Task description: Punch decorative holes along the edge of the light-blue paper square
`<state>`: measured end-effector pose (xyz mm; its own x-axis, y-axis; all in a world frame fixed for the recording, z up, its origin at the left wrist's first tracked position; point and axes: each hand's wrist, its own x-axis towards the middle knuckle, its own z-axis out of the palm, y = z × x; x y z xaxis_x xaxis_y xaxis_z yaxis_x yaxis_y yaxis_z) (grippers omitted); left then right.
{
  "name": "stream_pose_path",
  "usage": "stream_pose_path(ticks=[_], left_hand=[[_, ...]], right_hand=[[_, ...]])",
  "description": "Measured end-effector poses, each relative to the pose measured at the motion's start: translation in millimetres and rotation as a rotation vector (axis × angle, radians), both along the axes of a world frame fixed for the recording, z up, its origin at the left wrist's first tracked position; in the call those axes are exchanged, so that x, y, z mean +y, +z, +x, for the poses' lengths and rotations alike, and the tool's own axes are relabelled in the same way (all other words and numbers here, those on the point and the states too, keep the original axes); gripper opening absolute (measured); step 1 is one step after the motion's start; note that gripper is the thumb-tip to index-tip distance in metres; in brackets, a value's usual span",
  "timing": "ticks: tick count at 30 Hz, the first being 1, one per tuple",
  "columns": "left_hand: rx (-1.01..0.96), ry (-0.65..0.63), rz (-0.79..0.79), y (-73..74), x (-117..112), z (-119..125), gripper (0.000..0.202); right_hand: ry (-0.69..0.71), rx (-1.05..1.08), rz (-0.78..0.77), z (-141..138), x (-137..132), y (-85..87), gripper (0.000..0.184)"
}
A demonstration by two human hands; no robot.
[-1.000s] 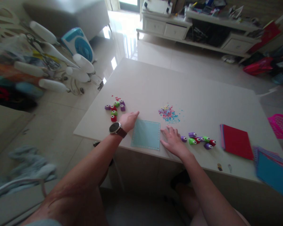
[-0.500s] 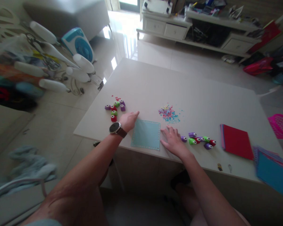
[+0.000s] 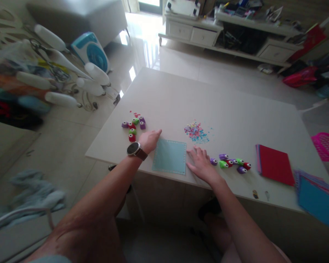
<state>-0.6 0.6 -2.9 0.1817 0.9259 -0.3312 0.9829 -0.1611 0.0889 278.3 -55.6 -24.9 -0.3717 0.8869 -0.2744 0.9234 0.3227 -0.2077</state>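
Observation:
A pale blue square sheet [image 3: 170, 157] with punched-looking edges lies flat at the near side of the table. At its upper left edge rests my left hand [image 3: 150, 140], a watch on the wrist, its index finger stretched out and nothing visible in it. My right hand [image 3: 200, 160] lies on the tabletop along the sheet's right edge, fingers spread and holding nothing. Beyond the sheet is a scattered pile of tiny coloured pieces [image 3: 196, 132]. Several paper punches in purple, green and red [image 3: 132, 131] stand left of my left hand; more punches [image 3: 234, 162] sit right of my right hand.
On the right of the white table [image 3: 222, 106] lie a stack of red sheets [image 3: 276, 164] and a fanned stack topped with blue [image 3: 315, 201]. Two small flat items [image 3: 255, 194] are near the front edge. A few red bits [image 3: 136, 115] lie behind the left punches.

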Motion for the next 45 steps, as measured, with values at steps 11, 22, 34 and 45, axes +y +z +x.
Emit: stream_pose_path(ticks=[11, 22, 34, 45], left_hand=[[-0.011, 0.010, -0.007, 0.5, 0.3, 0.9, 0.050], [-0.018, 0.001, 0.013, -0.4, -0.5, 0.4, 0.049], [-0.006, -0.003, 0.005, -0.7, -0.3, 0.1, 0.050], [-0.035, 0.017, 0.004, -1.2, 0.1, -0.7, 0.048]], right_hand=[[-0.005, -0.002, 0.002, 0.8, 0.4, -3.0, 0.049], [0.006, -0.031, -0.004, 0.5, 0.9, -1.5, 0.049], [-0.006, -0.007, -0.012, -0.6, 0.1, 1.0, 0.048], [0.007, -0.002, 0.000, 1.0, 0.2, -1.3, 0.048]])
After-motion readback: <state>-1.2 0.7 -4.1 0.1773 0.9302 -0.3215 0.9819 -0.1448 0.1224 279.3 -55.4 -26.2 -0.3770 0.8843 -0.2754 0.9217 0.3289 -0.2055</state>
